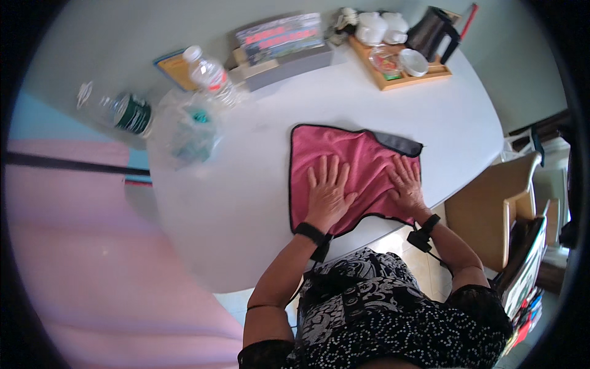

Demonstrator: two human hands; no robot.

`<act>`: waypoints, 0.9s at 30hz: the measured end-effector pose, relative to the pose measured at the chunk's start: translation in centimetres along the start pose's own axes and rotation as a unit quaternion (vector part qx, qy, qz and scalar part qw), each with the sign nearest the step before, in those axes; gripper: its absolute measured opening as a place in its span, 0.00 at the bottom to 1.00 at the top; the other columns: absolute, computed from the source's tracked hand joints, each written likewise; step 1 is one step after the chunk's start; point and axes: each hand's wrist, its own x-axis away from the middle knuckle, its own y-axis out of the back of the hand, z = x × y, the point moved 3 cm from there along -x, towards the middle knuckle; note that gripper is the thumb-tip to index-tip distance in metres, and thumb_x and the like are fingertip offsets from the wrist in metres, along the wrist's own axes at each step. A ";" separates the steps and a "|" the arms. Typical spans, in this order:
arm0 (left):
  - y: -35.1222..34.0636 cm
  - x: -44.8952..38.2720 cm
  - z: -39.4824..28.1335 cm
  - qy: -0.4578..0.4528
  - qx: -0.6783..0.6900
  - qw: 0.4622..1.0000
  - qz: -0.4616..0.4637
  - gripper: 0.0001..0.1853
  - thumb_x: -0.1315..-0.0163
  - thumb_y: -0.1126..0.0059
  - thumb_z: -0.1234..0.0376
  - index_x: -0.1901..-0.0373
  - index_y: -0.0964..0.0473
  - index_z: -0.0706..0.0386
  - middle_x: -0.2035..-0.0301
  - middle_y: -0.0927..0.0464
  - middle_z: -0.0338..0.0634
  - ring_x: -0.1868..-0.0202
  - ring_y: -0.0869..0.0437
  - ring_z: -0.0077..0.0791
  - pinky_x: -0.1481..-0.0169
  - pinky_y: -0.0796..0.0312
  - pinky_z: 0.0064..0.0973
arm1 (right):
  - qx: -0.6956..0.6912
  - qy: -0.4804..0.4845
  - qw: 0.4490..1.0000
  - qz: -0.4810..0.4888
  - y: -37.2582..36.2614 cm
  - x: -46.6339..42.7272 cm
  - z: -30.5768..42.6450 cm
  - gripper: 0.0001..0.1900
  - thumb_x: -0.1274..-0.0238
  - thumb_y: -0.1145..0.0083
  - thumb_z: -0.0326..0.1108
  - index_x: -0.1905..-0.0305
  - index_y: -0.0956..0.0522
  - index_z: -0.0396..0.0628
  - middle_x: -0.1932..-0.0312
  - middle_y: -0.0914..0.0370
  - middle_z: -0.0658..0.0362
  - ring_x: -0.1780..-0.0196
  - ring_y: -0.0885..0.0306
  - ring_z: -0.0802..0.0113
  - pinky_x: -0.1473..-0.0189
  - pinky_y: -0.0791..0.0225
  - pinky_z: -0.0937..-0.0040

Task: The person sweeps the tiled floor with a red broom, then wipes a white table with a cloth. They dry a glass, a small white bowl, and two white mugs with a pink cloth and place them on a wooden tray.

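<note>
A pink cloth [306,145] with dark edging lies spread on the white table [239,193], close to its front edge. Wrinkles run across its middle, and its far right corner is folded over, showing a grey underside [398,142]. My left hand [328,191] rests palm down on the left half of the cloth with fingers apart. Flat on the right part lies my right hand [406,184], its fingers pointing away from me and slightly spread. Neither hand grips the fabric. Each wrist wears a black band with a small device.
A wooden tray [382,83] with a dark kettle [431,33], white jars and bowls stands at the back right. Along the back are a grey box [288,69] and a clear bottle [214,76]. A plastic bag [196,133] lies left. A tan chair [491,203] stands right.
</note>
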 end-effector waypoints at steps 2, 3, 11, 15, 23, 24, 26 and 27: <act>-0.2 0.4 -0.2 -0.012 0.001 1.000 0.002 0.39 0.44 0.44 0.49 0.34 0.40 0.56 0.32 0.48 0.52 0.29 0.53 0.54 0.31 0.60 0.61 | -0.011 0.002 1.000 0.005 -0.1 0.8 0.0 0.37 0.54 0.40 0.42 0.34 0.35 0.54 0.26 0.54 0.51 0.24 0.59 0.50 0.28 0.64 0.43; -0.1 0.5 -0.3 -0.025 0.001 1.000 -0.009 0.38 0.44 0.44 0.49 0.34 0.40 0.56 0.32 0.47 0.53 0.29 0.52 0.55 0.31 0.59 0.61 | -0.008 0.000 1.000 0.014 0.1 1.2 0.1 0.37 0.54 0.39 0.43 0.33 0.36 0.55 0.26 0.54 0.51 0.24 0.59 0.49 0.28 0.64 0.42; 0.7 2.1 -0.7 -0.061 -0.011 0.994 0.092 0.39 0.44 0.43 0.49 0.33 0.40 0.55 0.32 0.48 0.53 0.29 0.53 0.55 0.31 0.58 0.59 | -0.091 0.033 0.993 0.069 2.3 3.5 0.3 0.40 0.55 0.35 0.48 0.34 0.36 0.53 0.26 0.53 0.51 0.24 0.60 0.51 0.31 0.61 0.37; 1.0 3.7 -0.7 -0.061 -0.031 0.990 0.124 0.38 0.44 0.43 0.51 0.33 0.40 0.54 0.31 0.50 0.53 0.29 0.54 0.55 0.30 0.58 0.58 | -0.087 0.069 0.993 0.050 2.2 2.4 -0.2 0.42 0.55 0.35 0.50 0.32 0.39 0.53 0.26 0.55 0.51 0.23 0.61 0.52 0.31 0.61 0.35; 1.5 6.4 0.3 -0.052 -0.022 0.994 0.093 0.39 0.46 0.42 0.51 0.33 0.40 0.53 0.32 0.47 0.51 0.29 0.51 0.53 0.31 0.56 0.57 | -0.071 0.054 0.988 0.127 1.4 3.6 1.7 0.45 0.55 0.36 0.56 0.30 0.42 0.56 0.25 0.60 0.49 0.23 0.64 0.49 0.30 0.67 0.36; 1.6 7.0 0.6 -0.041 -0.021 0.994 0.101 0.39 0.46 0.42 0.51 0.33 0.40 0.53 0.32 0.47 0.51 0.30 0.50 0.53 0.31 0.56 0.58 | -0.086 0.059 0.984 0.142 1.3 3.9 2.3 0.46 0.55 0.36 0.57 0.30 0.42 0.56 0.25 0.60 0.49 0.23 0.65 0.49 0.30 0.68 0.36; 1.8 8.1 1.3 -0.044 -0.008 0.995 0.094 0.39 0.46 0.42 0.51 0.33 0.40 0.52 0.32 0.47 0.50 0.29 0.50 0.51 0.31 0.55 0.57 | -0.069 0.056 0.988 0.130 0.8 4.2 3.7 0.45 0.57 0.37 0.60 0.32 0.38 0.55 0.25 0.60 0.47 0.23 0.66 0.48 0.30 0.70 0.36; 2.0 9.0 2.0 -0.037 -0.006 0.994 0.100 0.39 0.46 0.42 0.51 0.33 0.41 0.52 0.32 0.47 0.49 0.29 0.50 0.51 0.31 0.54 0.57 | -0.056 0.055 0.989 0.126 0.5 4.4 4.5 0.45 0.57 0.38 0.61 0.32 0.38 0.54 0.25 0.60 0.47 0.23 0.66 0.47 0.30 0.70 0.36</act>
